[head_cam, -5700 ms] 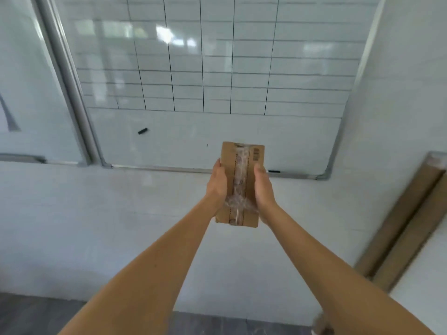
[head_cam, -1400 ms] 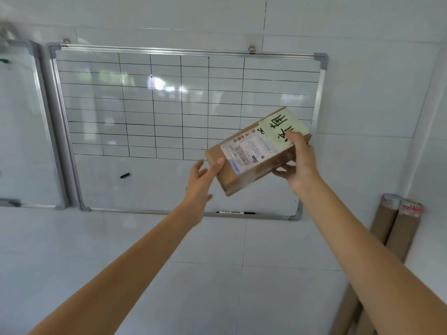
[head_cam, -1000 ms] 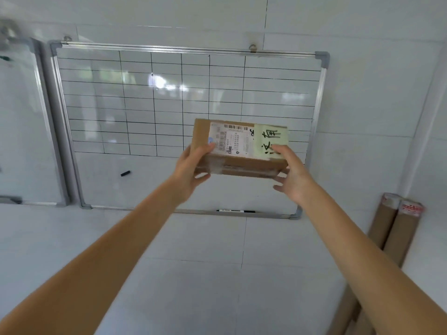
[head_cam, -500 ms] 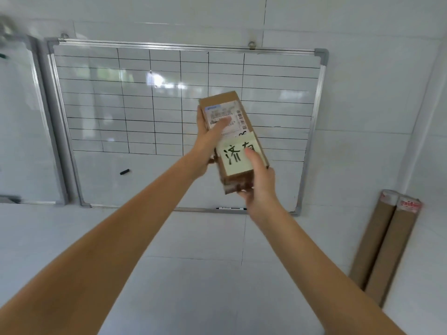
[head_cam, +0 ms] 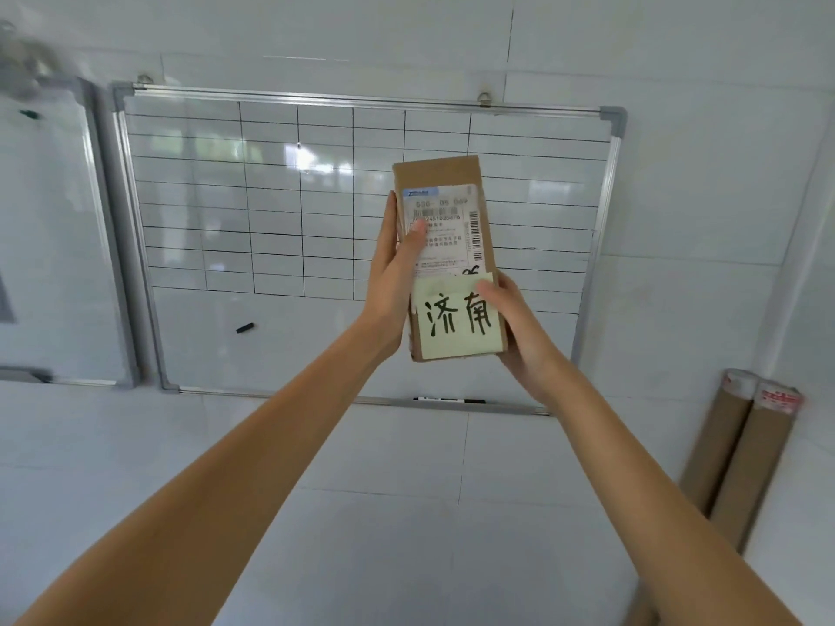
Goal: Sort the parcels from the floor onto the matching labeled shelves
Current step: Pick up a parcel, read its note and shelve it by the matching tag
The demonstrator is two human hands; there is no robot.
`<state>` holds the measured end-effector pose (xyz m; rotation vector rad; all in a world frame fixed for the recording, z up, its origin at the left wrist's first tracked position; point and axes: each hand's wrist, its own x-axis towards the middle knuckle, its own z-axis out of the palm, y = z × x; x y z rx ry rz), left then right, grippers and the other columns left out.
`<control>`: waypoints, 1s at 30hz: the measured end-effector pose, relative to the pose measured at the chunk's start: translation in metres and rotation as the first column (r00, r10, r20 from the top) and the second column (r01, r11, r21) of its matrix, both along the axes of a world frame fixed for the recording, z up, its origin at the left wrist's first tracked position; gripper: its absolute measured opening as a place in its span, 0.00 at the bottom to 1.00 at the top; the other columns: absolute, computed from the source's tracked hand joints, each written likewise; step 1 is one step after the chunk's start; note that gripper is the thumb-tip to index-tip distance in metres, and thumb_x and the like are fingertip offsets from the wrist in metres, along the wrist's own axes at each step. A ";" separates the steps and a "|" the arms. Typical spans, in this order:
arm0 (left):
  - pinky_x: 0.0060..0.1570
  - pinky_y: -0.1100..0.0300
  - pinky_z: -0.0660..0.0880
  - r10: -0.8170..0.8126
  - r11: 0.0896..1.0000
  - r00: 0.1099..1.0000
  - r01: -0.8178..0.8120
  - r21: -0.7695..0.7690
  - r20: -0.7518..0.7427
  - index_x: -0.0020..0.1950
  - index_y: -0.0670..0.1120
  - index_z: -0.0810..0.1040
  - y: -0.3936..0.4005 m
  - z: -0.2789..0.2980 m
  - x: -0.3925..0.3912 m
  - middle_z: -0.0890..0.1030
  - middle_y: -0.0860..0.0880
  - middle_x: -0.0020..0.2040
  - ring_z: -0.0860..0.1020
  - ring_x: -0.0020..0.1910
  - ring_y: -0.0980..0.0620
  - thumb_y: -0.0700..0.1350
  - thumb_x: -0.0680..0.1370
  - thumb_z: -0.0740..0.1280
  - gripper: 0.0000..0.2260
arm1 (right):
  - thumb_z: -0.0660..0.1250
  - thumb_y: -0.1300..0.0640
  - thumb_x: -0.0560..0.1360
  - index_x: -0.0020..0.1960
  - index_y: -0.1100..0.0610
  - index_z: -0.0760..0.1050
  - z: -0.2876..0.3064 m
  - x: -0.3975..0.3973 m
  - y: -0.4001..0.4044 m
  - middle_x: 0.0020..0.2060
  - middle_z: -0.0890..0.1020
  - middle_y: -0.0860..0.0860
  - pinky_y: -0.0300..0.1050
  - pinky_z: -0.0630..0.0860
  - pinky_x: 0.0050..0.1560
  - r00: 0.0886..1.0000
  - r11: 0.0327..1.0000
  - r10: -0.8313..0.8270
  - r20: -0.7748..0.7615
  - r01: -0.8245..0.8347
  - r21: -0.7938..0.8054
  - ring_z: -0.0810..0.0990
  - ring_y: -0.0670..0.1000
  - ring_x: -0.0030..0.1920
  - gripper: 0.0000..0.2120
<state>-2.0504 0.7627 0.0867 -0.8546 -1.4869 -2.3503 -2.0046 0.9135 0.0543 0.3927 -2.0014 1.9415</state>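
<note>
1. Left hand (head_cam: 391, 282): grasps the cardboard parcel (head_cam: 445, 246) along its left edge, thumb pressed flat over the printed shipping label (head_cam: 445, 228), the other fingers out of sight behind the box.
2. Right hand (head_cam: 519, 332): grips the parcel's lower right corner, thumb lying on the top right edge of the yellow-green sticky note (head_cam: 456, 320); remaining fingers hidden behind the box.
3. Parcel location: held up in the air at about head height with its long axis upright and label side toward the camera, in front of the gridded whiteboard (head_cam: 271, 219). It touches nothing but the two hands.
4. The sticky note covers the lower part of the front face and carries handwritten "济南". Looks like the destination tag to match against a shelf label.
5. Progress, my read: this parcel is off the floor and at the label-reading stage. Not yet shelved. No shelves and no floor parcels are in view, so I can't tell how many are done or left.
6. Still to do for this one: find the shelf marked 济南 and set the parcel on it.
7. Containers: the parcel is the only one in view; it's closed and the contents are not visible.
8. Surroundings: a black marker (head_cam: 449, 400) lies on the whiteboard's bottom rail and a small black magnet or cap (head_cam: 245, 328) sits on the board face. A second board (head_cam: 49, 241) hangs to the left, and two cardboard tubes (head_cam: 741, 449) lean against the white tiled wall at the right.
</note>
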 end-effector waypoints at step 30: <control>0.71 0.43 0.69 0.041 0.976 0.997 -0.055 -0.212 -0.067 0.78 0.51 0.62 -0.068 -0.058 0.010 0.73 0.45 0.73 0.74 0.71 0.47 0.57 0.84 0.49 0.24 | 0.61 0.32 0.76 0.78 0.53 0.67 -0.041 -0.009 -0.092 0.71 0.79 0.57 0.67 0.71 0.73 0.987 0.942 0.102 -0.126 -0.137 -0.306 0.78 0.60 0.71 0.38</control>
